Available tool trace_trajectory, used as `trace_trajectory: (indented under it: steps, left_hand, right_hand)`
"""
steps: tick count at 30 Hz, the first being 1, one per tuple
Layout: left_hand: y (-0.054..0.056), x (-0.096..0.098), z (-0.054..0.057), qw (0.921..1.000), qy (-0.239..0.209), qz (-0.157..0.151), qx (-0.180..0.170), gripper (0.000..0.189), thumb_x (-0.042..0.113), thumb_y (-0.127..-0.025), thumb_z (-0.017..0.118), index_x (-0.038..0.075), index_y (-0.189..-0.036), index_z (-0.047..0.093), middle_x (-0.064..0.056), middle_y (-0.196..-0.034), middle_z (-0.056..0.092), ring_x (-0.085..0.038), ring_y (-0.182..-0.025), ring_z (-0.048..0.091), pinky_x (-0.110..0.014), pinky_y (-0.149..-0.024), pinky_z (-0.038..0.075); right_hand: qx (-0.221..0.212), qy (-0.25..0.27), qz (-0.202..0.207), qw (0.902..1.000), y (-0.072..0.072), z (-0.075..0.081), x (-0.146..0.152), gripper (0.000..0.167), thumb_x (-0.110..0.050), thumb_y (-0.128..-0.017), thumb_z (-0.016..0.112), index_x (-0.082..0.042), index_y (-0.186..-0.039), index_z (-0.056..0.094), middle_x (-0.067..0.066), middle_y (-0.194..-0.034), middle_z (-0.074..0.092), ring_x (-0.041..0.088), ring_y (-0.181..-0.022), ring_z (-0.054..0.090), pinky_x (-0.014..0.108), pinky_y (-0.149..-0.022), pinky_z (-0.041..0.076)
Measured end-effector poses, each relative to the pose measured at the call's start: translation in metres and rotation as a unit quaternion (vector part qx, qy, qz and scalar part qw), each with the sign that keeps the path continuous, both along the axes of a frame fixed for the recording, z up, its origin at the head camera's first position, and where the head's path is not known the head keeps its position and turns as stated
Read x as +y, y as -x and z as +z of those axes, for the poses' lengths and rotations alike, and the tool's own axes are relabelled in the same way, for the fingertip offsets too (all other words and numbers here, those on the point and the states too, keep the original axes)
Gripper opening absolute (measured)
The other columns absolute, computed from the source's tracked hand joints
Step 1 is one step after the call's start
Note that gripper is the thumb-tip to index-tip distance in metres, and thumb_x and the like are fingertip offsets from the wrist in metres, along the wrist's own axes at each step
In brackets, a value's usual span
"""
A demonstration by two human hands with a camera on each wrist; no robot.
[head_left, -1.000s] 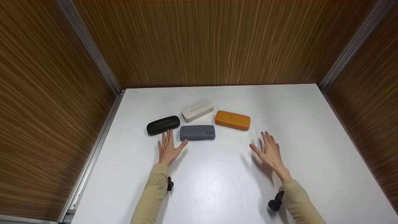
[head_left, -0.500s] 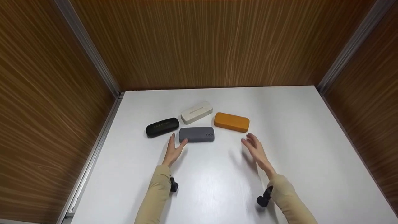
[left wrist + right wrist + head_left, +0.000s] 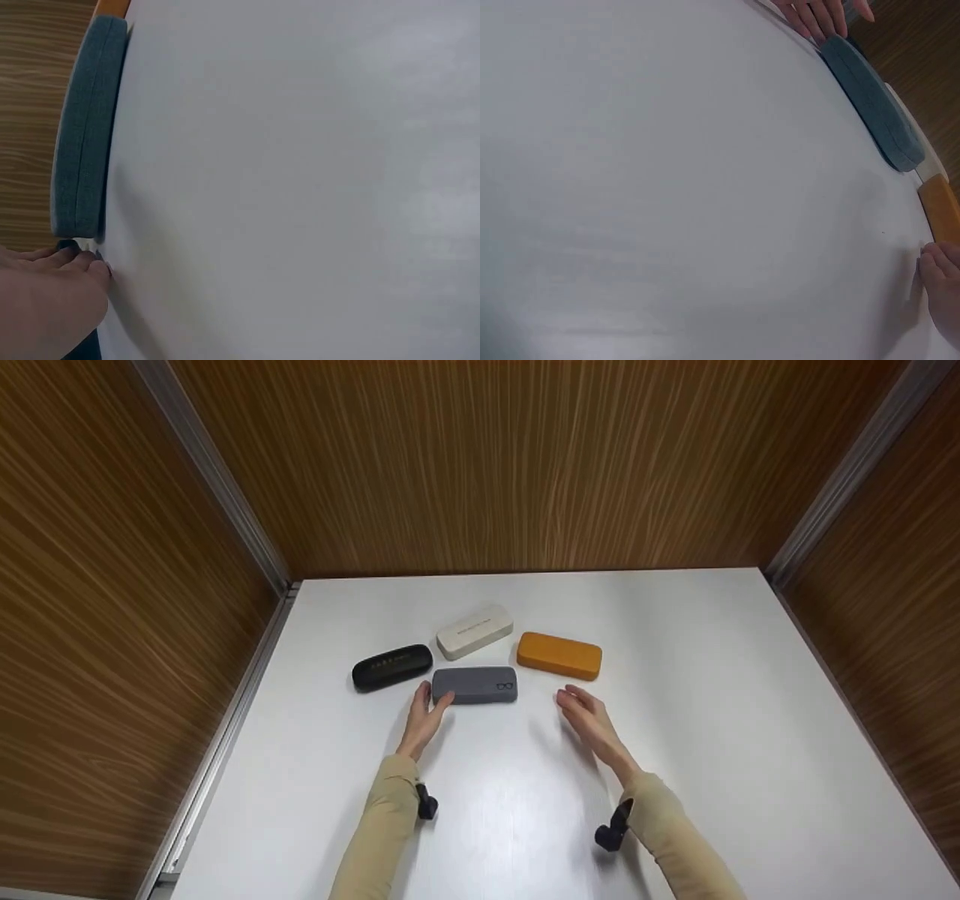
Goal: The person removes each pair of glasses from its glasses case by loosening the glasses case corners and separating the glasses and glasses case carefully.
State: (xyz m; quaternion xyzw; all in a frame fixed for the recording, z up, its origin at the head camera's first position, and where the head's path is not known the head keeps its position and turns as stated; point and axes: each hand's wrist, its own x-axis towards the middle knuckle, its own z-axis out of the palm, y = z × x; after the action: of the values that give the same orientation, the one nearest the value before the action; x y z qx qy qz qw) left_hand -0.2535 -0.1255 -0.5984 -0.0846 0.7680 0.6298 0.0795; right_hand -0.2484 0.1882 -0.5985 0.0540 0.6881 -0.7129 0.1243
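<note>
A grey glasses case with a small glasses print lies closed on the white table. My left hand is at its left end, thumb apart from the fingers; whether it touches the case I cannot tell. In the left wrist view the case stretches beyond my fingers. To the right of the case, my right hand hovers over the table with fingers fairly straight and holds nothing. An orange glasses case lies just beyond that hand. The right wrist view shows the grey case between both hands.
A black glasses case lies left of the grey one, and a cream glasses case lies behind it. Brown wood-grain panels border the white table at the back and sides.
My right hand has moved left and its fingers have drawn together. My left hand has shifted slightly right, from near the black case to the grey case's left end. The cases have stayed put.
</note>
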Motion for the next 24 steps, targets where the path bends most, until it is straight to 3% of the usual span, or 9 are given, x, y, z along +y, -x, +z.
trace_trajectory:
  steps: [6, 14, 24]
  left_hand:
    - [0.003, 0.003, -0.001, 0.9997, -0.012, 0.001, 0.019, 0.080, 0.030, -0.102, 0.057, -0.005, -0.159, 0.012, -0.026, -0.167, 0.013, -0.038, -0.156, 0.013, -0.044, -0.128, 0.015]
    - [0.005, 0.006, 0.000, 0.9996, -0.021, 0.005, 0.018, 0.080, 0.027, -0.102, 0.058, -0.007, -0.158, 0.012, -0.027, -0.166, 0.014, -0.039, -0.156, 0.013, -0.043, -0.128, 0.016]
    - [0.004, 0.012, 0.000, 0.9989, -0.041, -0.002, 0.022, 0.078, 0.022, -0.102, 0.057, -0.008, -0.157, 0.012, -0.028, -0.166, 0.013, -0.039, -0.156, 0.013, -0.044, -0.127, 0.018]
  right_hand:
    - [0.002, 0.027, 0.012, 0.9996, 0.002, -0.001, -0.010, 0.065, -0.022, -0.104, 0.055, 0.010, -0.153, 0.028, 0.029, -0.159, 0.034, 0.037, -0.150, 0.033, 0.043, -0.123, 0.028]
    - [-0.003, 0.032, 0.055, 0.9979, 0.003, -0.002, -0.021, 0.070, -0.028, -0.105, 0.054, 0.006, -0.157, 0.022, 0.024, -0.165, 0.024, 0.034, -0.154, 0.024, 0.042, -0.126, 0.021]
    - [0.010, 0.069, 0.084, 0.9940, 0.004, -0.003, -0.033, 0.068, -0.019, -0.106, 0.049, 0.008, -0.158, 0.014, 0.026, -0.167, 0.015, 0.036, -0.156, 0.015, 0.045, -0.128, 0.012]
